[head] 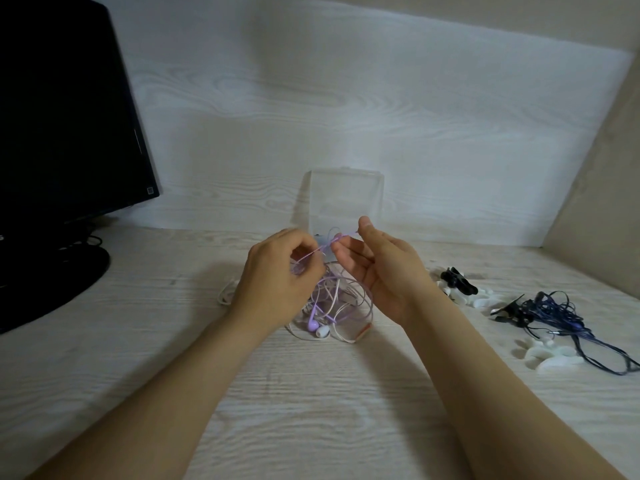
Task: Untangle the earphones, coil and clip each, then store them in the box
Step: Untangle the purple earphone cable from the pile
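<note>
A tangle of purple and white earphones (332, 306) lies on the pale wooden desk, partly lifted between my hands. My left hand (277, 271) has its fingers curled round a purple cable strand. My right hand (377, 268) is palm-up and pinches the same purple strand between thumb and fingers just above the pile. Two earbuds, one purple and one white (318, 329), rest at the pile's front. Right behind my hands a clear plastic box (346, 199) stands with its lid raised. Dark blue earphones (561, 317) lie in a loose bundle at the right.
Black and white clips (457, 284) lie to the right of my right hand, and more white clips (550, 358) sit by the blue cable. A black monitor (65, 116) on its stand fills the left. A wall panel closes the desk's right side.
</note>
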`<action>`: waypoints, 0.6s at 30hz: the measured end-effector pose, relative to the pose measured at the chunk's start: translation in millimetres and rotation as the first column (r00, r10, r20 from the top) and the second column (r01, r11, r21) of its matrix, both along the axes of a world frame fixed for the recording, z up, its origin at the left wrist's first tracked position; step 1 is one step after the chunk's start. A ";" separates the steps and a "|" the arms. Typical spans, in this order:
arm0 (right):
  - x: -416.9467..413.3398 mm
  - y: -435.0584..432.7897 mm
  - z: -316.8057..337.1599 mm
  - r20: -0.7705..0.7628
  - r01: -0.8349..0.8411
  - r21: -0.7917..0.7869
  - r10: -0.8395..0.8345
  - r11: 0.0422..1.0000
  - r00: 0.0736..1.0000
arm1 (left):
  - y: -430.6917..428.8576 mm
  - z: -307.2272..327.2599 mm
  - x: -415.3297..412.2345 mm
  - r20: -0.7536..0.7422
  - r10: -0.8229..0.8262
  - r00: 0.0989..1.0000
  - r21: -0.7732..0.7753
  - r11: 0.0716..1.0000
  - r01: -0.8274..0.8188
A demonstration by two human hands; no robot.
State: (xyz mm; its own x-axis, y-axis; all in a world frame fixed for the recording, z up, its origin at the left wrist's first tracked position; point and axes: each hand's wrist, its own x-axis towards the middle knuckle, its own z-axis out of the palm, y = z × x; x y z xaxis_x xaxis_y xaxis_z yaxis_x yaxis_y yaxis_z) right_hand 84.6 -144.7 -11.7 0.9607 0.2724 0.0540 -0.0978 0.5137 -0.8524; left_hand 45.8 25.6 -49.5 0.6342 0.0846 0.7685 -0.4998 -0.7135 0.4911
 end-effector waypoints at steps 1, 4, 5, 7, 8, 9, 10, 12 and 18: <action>1.5 -0.4 -1.4 0.004 0.004 -0.003 -0.004 1.000 1.000 | -0.2 0.7 -0.9 -0.019 -0.001 1.000 -0.031 1.000 0.000; 4.4 -2.6 -5.8 0.014 0.049 -0.081 -0.048 0.995 0.999 | 0.7 0.7 -1.0 -0.068 0.000 0.998 -0.090 0.996 -0.006; 5.4 -3.5 -6.7 0.023 0.100 -0.134 -0.098 0.986 0.995 | 1.2 0.3 -0.4 -0.077 0.007 0.997 -0.092 0.996 -0.014; 6.5 -4.8 -7.2 0.091 0.251 -0.271 -0.234 0.929 0.968 | 3.1 -0.5 1.5 -0.082 0.020 0.996 -0.094 0.995 -0.027; 6.5 -5.0 -7.1 0.141 0.327 -0.324 -0.296 0.888 0.945 | 3.7 -0.5 2.2 -0.084 0.021 0.996 -0.095 0.995 -0.029; 7.2 -5.0 -7.8 0.195 0.392 -0.365 -0.342 0.845 0.919 | 4.0 -0.7 2.5 -0.085 0.022 0.996 -0.095 0.995 -0.030; 7.4 -5.0 -8.8 0.265 0.452 -0.406 -0.371 0.794 0.890 | 4.1 -0.7 2.7 -0.081 0.023 0.996 -0.094 0.995 -0.030; 8.5 -2.8 -11.2 0.452 0.566 -0.486 -0.363 0.666 0.815 | 4.2 -1.1 3.4 -0.073 0.028 0.997 -0.088 0.996 -0.034; 4.3 6.6 -14.3 0.765 0.615 -0.527 0.011 0.587 0.644 | 5.0 -0.9 4.2 -0.074 -0.008 0.997 -0.008 1.000 0.007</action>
